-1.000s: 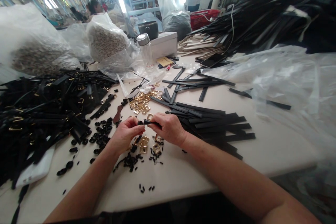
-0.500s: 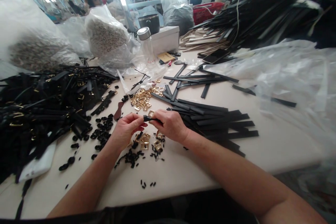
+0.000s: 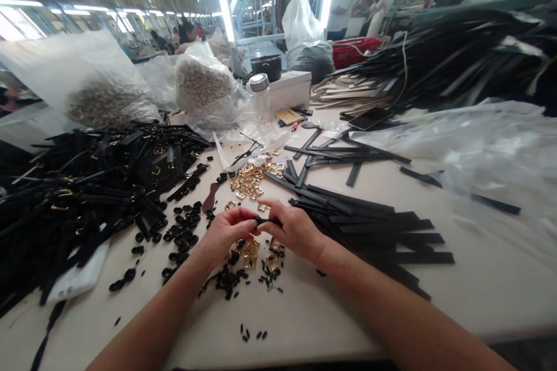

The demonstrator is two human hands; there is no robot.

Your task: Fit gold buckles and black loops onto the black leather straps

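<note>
I see both my left hand (image 3: 226, 233) and right hand (image 3: 296, 229) pinching one black strap (image 3: 266, 221), with many finished straps (image 3: 100, 179) left of it and plain strips (image 3: 374, 226) waiting right.

Two bare forearms are seen, no sleeves reaching into view. Left hand (image 3: 226, 235) and right hand (image 3: 296, 229) are ungloved. No rings, watch or bracelets are made out on fingers or wrists. Nails are kept short, unpainted.
</note>
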